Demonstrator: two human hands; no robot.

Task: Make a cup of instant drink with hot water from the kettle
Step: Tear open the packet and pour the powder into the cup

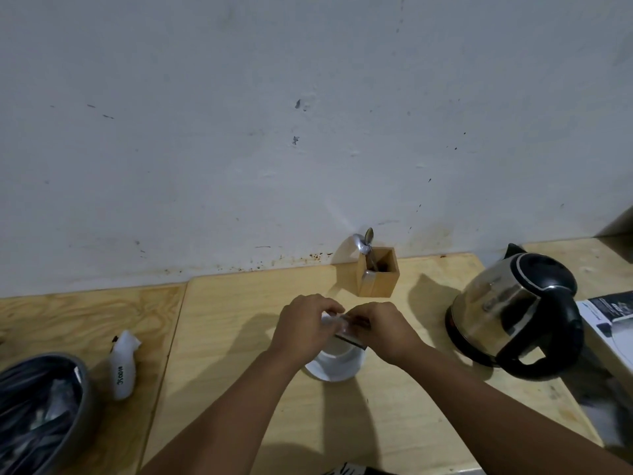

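Observation:
A white cup (337, 363) stands on the wooden table in front of me, partly hidden by my hands. Both hands hover just above its rim and pinch a small drink sachet (346, 332) between them. My left hand (303, 325) holds the sachet's left end, my right hand (383, 329) its right end. The steel kettle (513, 313) with a black lid and handle sits on its base to the right of the cup. A wooden box (378, 274) with spoons (368, 246) stands against the wall behind the cup.
A grey bin (41, 409) lined with a dark bag sits at the lower left. A crumpled white packet (123, 366) lies beside it. A printed box (606, 320) is at the right edge, behind the kettle. The white wall runs close behind the table.

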